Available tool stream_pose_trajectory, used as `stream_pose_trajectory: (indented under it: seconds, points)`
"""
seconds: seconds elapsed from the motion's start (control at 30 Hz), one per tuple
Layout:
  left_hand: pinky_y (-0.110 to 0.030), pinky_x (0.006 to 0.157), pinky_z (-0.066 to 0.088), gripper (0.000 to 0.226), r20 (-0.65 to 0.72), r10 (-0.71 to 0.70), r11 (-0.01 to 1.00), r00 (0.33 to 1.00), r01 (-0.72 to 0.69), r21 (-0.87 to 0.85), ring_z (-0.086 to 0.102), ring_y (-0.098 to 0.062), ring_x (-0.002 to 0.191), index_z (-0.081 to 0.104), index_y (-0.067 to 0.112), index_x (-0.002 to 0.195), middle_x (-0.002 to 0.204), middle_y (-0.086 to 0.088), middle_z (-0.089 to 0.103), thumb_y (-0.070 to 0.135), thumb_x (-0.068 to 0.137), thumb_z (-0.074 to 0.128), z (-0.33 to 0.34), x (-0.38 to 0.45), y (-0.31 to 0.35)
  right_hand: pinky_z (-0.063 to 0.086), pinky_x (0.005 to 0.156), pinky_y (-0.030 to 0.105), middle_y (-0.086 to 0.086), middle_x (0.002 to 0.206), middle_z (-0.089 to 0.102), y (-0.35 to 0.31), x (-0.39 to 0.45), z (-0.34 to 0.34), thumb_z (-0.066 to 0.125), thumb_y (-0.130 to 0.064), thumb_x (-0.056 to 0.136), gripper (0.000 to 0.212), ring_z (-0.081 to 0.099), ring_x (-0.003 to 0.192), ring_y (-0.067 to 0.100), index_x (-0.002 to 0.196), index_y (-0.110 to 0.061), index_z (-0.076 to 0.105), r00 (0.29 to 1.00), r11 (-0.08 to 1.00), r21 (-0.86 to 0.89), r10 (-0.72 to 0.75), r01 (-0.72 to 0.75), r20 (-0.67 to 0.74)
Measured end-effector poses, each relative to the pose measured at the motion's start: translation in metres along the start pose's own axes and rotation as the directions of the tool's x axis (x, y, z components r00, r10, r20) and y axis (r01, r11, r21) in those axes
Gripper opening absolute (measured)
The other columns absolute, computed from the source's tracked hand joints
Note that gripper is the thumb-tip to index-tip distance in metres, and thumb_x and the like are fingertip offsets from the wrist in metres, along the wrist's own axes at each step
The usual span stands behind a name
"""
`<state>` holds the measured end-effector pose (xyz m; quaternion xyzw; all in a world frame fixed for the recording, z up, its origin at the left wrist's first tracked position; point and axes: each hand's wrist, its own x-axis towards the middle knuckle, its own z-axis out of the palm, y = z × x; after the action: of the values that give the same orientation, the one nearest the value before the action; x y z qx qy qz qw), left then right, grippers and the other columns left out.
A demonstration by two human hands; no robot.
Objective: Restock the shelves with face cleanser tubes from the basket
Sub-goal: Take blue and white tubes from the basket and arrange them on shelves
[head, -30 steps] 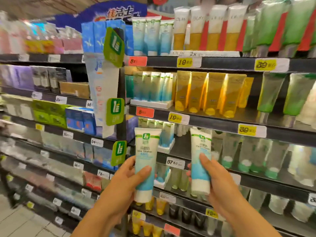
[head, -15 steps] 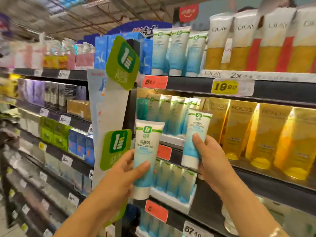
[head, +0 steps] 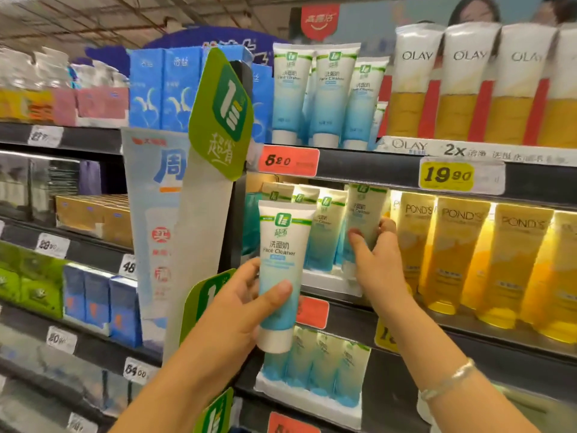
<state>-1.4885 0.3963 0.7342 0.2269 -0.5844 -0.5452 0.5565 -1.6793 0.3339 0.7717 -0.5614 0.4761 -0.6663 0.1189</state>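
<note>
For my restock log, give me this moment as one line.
left hand: grips spare tube upright | right hand: sets second tube into middle-shelf row | neighbour: Pond's tubes

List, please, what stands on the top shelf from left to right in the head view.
Pink and yellow packs → blue boxes → blue-white face cleanser tubes → Olay tubes.
</note>
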Motion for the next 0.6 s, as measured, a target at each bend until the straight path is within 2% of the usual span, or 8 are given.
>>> stream_pose_trajectory:
  seconds: [0.17,0.33,0.47,0.6]
  points:
    - [-0.018,0.07,0.054,0.054,0.04,-0.005,0.999,0.999,0.007,-0.032,0.069,-0.012,0.092,0.062,0.03,0.107,0.102,0.0,0.072,0.038,0.054,0.072,-0.004,0.007,0.001,0.052,0.09,0.035,-0.002,0.118,0.055,0.011,0.001,0.007,0.055,-0.013,0.091,0.027,0.053,0.112,0.016,0.111,-0.023,0.041,0.999,0.998,0.015,0.054,-0.054,-0.004]
    - [-0.021,0.073,0.054,0.061,0.074,-0.026,0.999,0.997,0.029,-0.033,0.068,-0.011,0.094,0.058,0.03,0.111,0.103,0.001,0.071,0.04,0.052,0.072,-0.003,0.01,0.001,0.048,0.083,0.026,0.005,0.124,0.058,0.014,-0.001,0.009,0.057,-0.014,0.09,0.027,0.054,0.115,0.021,0.112,-0.023,0.044,0.997,0.997,-0.052,0.06,-0.063,-0.055]
    - [-0.022,0.073,0.055,0.063,0.085,-0.036,0.999,0.996,0.039,-0.033,0.068,-0.01,0.094,0.058,0.032,0.111,0.104,0.003,0.071,0.041,0.05,0.072,-0.001,0.011,0.002,0.048,0.092,0.031,0.008,0.128,0.054,0.011,0.003,0.009,0.056,-0.014,0.091,0.034,0.051,0.119,0.024,0.123,-0.013,0.045,0.995,0.972,-0.211,0.094,-0.1,-0.041]
    - [-0.023,0.074,0.054,0.064,0.093,-0.03,0.999,0.995,0.032,-0.029,0.068,-0.009,0.094,0.057,0.031,0.111,0.101,0.005,0.072,0.042,0.049,0.072,0.002,0.011,0.007,0.047,0.098,0.04,0.012,0.131,0.047,0.007,0.005,0.013,0.056,-0.016,0.091,0.035,0.048,0.12,0.028,0.123,-0.01,0.041,0.989,0.901,-0.409,0.148,-0.144,-0.023]
